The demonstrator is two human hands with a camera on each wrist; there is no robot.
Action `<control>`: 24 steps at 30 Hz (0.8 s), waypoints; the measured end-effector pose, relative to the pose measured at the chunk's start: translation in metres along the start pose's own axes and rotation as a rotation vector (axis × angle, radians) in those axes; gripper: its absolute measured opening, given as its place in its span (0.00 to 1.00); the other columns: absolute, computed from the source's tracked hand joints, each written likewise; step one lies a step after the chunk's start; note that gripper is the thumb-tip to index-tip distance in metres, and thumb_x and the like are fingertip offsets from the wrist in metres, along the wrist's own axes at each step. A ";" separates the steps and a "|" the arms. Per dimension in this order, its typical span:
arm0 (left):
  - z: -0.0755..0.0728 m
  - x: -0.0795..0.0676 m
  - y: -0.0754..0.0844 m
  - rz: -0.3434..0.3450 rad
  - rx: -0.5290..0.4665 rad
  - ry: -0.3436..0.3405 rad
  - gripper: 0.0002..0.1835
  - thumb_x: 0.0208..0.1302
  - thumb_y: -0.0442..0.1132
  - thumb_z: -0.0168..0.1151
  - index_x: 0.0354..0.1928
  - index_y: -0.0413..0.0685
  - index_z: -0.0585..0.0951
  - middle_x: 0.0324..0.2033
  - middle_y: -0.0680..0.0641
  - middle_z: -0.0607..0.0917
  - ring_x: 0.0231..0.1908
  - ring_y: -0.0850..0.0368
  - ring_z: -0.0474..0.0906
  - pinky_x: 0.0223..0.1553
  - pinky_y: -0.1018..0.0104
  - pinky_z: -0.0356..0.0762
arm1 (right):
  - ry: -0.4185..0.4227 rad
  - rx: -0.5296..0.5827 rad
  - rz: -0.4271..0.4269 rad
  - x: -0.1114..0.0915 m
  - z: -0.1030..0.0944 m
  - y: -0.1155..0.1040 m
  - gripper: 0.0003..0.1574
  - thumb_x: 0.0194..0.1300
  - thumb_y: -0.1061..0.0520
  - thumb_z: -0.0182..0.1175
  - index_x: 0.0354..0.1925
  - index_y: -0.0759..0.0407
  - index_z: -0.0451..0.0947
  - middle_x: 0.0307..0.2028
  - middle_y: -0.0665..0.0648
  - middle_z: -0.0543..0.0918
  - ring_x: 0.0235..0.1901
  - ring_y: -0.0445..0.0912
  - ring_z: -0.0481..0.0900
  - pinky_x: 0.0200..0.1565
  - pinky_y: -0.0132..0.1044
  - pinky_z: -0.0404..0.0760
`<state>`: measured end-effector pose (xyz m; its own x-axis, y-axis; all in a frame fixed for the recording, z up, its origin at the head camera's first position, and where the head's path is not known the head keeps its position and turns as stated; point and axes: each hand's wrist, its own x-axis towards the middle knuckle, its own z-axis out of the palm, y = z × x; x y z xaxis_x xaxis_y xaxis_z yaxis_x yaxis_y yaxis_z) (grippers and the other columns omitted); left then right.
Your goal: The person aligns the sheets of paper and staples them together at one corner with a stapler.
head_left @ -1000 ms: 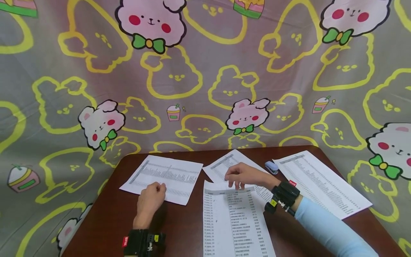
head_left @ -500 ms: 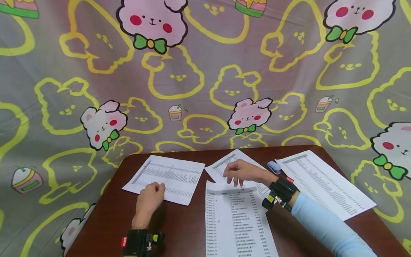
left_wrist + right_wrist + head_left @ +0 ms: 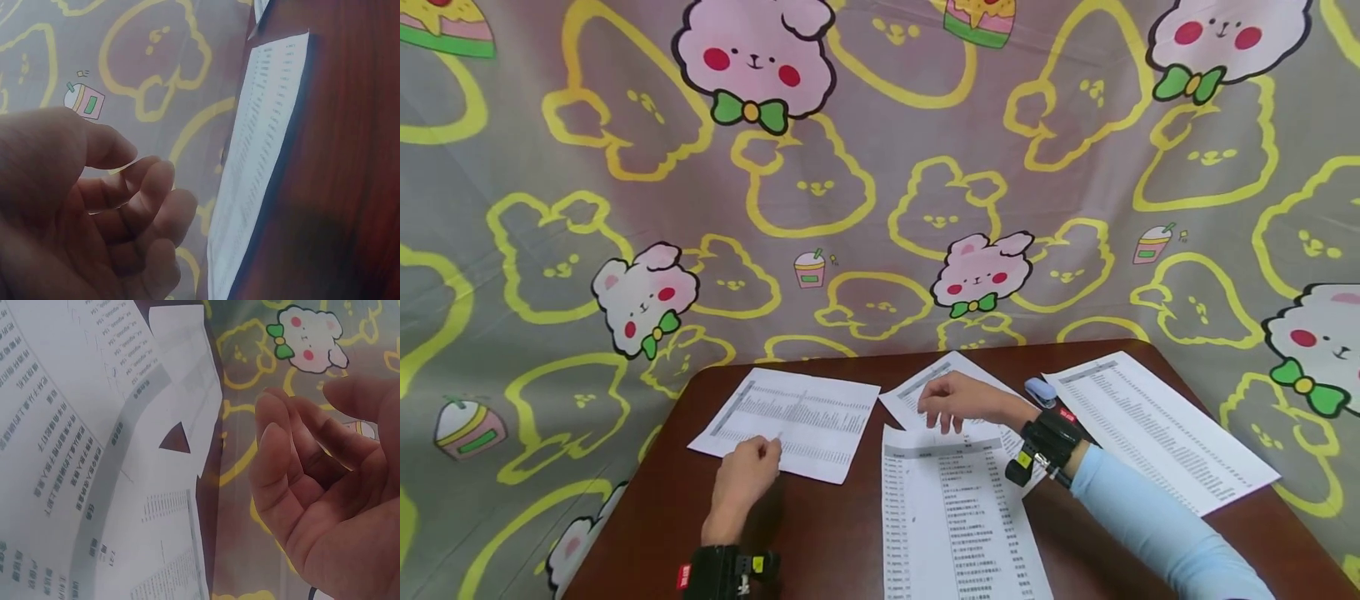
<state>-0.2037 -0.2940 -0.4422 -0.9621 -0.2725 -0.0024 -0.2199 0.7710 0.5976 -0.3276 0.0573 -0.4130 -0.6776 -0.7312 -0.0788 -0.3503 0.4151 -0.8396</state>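
In the head view my left hand (image 3: 745,477) hovers by the near edge of the left printed sheet (image 3: 797,412), fingers loosely curled and holding nothing. The left wrist view shows a gap between thumb and fingertips. My right hand (image 3: 962,402) is over the top end of the long printed sheet (image 3: 958,517) in the middle. Its fingers (image 3: 273,450) are bent, with nothing between them and the thumb in the right wrist view. Behind that sheet lies another printed sheet (image 3: 917,385), partly covered by the hand and the front sheet.
A small light-blue stapler (image 3: 1041,392) lies just beyond my right wrist. Farther right is a large printed sheet (image 3: 1157,433). All rest on a dark brown table (image 3: 827,533), with a cartoon-patterned curtain (image 3: 865,208) hanging behind its far edge.
The right hand has shifted slightly left over the sheets. My left hand has drifted a little left and toward me. The papers and stapler stay in place on the table.
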 end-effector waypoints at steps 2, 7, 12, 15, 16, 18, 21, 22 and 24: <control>0.000 0.002 0.001 0.009 0.002 0.008 0.19 0.73 0.49 0.47 0.29 0.43 0.77 0.23 0.47 0.79 0.22 0.54 0.69 0.23 0.63 0.62 | 0.006 -0.005 -0.006 0.001 -0.004 0.001 0.11 0.72 0.50 0.56 0.39 0.52 0.82 0.36 0.66 0.86 0.32 0.66 0.82 0.26 0.36 0.79; -0.004 0.003 -0.002 0.003 0.024 0.006 0.19 0.72 0.49 0.47 0.29 0.43 0.77 0.24 0.47 0.81 0.22 0.54 0.70 0.23 0.63 0.63 | 0.004 -0.010 -0.003 0.004 -0.008 0.000 0.11 0.72 0.52 0.55 0.40 0.52 0.82 0.36 0.65 0.86 0.34 0.69 0.81 0.26 0.36 0.79; -0.009 0.000 -0.012 -0.019 0.053 -0.005 0.20 0.72 0.48 0.47 0.30 0.41 0.78 0.25 0.46 0.81 0.23 0.54 0.70 0.23 0.63 0.63 | 0.003 -0.004 -0.009 0.012 -0.005 -0.001 0.11 0.72 0.52 0.55 0.41 0.55 0.82 0.36 0.66 0.85 0.31 0.64 0.81 0.26 0.36 0.79; -0.011 -0.001 -0.014 -0.031 0.064 -0.009 0.20 0.72 0.48 0.47 0.31 0.41 0.79 0.25 0.45 0.81 0.23 0.53 0.70 0.23 0.63 0.63 | 0.015 -0.012 -0.015 0.019 -0.004 0.000 0.12 0.72 0.51 0.54 0.41 0.54 0.82 0.37 0.68 0.85 0.30 0.62 0.82 0.26 0.36 0.78; -0.011 -0.001 -0.014 -0.030 0.068 -0.012 0.20 0.72 0.49 0.47 0.31 0.41 0.79 0.25 0.45 0.81 0.23 0.53 0.70 0.23 0.63 0.63 | 0.016 -0.015 -0.013 0.021 -0.004 0.000 0.12 0.72 0.51 0.54 0.41 0.54 0.82 0.37 0.68 0.85 0.30 0.62 0.82 0.26 0.35 0.78; -0.012 0.000 -0.015 -0.036 0.077 -0.029 0.21 0.72 0.49 0.47 0.31 0.40 0.79 0.24 0.45 0.81 0.24 0.53 0.71 0.24 0.63 0.64 | 0.015 -0.028 -0.005 0.024 -0.004 0.001 0.11 0.73 0.51 0.54 0.41 0.53 0.82 0.38 0.69 0.85 0.31 0.63 0.82 0.25 0.34 0.78; -0.016 -0.001 -0.016 -0.060 0.098 -0.070 0.22 0.73 0.50 0.46 0.32 0.40 0.80 0.24 0.45 0.81 0.25 0.52 0.73 0.24 0.62 0.65 | 0.016 -0.039 -0.013 0.028 -0.004 -0.001 0.11 0.72 0.52 0.53 0.41 0.54 0.82 0.36 0.68 0.85 0.31 0.63 0.82 0.24 0.35 0.77; -0.018 -0.001 -0.017 -0.071 0.104 -0.084 0.22 0.73 0.50 0.46 0.33 0.40 0.80 0.25 0.45 0.81 0.25 0.52 0.74 0.25 0.62 0.65 | 0.016 -0.042 -0.013 0.029 -0.005 -0.002 0.11 0.72 0.52 0.53 0.41 0.54 0.82 0.36 0.67 0.85 0.31 0.63 0.82 0.24 0.35 0.77; -0.020 -0.002 -0.019 -0.087 0.112 -0.103 0.22 0.73 0.51 0.45 0.33 0.40 0.80 0.25 0.44 0.81 0.26 0.52 0.74 0.25 0.62 0.66 | 0.022 -0.048 -0.013 0.032 -0.005 -0.003 0.11 0.72 0.52 0.54 0.40 0.54 0.82 0.34 0.64 0.85 0.30 0.62 0.83 0.24 0.35 0.77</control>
<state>-0.1944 -0.3195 -0.4372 -0.9490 -0.2845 -0.1359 -0.3137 0.8083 0.4982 -0.3508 0.0353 -0.4103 -0.6868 -0.7247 -0.0557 -0.3897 0.4318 -0.8134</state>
